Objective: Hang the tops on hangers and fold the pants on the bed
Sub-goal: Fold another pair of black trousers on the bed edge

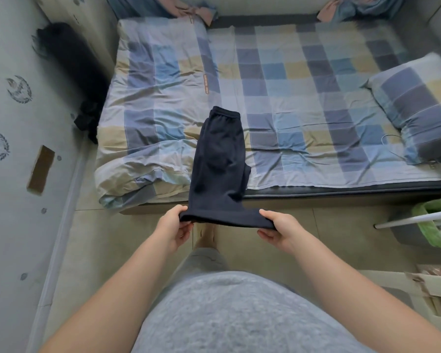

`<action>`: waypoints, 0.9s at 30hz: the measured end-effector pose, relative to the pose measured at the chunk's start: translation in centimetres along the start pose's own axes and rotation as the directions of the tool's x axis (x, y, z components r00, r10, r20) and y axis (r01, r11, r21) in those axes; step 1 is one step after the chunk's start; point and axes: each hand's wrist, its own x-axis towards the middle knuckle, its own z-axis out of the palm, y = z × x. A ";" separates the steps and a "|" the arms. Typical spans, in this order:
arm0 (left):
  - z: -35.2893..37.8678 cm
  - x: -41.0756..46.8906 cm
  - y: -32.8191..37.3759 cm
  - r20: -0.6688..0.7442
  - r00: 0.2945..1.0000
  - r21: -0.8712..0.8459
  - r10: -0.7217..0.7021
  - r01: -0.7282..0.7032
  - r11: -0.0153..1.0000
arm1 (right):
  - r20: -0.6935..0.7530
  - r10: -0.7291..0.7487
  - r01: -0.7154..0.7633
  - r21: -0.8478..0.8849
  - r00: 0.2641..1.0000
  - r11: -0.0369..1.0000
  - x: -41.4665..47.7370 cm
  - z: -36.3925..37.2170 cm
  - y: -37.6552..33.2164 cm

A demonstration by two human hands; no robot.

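A pair of dark navy pants (219, 159) lies lengthwise on the bed (290, 98), folded leg on leg, waistband at the far end. The leg ends hang past the bed's front edge. My left hand (173, 225) pinches the left corner of the leg ends, and my right hand (278, 228) pinches the right corner, holding that end stretched level above the floor. A black garment (69, 62) hangs against the wall at the left of the bed.
A checked duvet (148, 123) is bunched on the bed's left half and a checked pillow (418, 105) lies at the right. Pink and blue clothes (188, 8) sit at the far edge. A bin with a green bag (435, 225) and a white pole (415, 219) stand at the right.
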 end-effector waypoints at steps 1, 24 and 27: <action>0.9 1.1 2.0 0.003 1.000 -0.005 -0.005 0.005 1.000 | -0.010 -0.008 0.009 0.011 1.000 1.000 1.0 0.8 -1.7; 21.8 32.4 37.9 0.136 0.987 0.189 -0.090 0.063 0.980 | -0.235 0.004 0.032 0.150 0.972 0.988 32.1 14.6 -35.9; 24.4 37.9 39.3 0.125 0.989 0.212 -0.074 0.046 0.976 | -0.221 -0.004 0.039 0.157 0.975 0.987 38.5 15.7 -37.9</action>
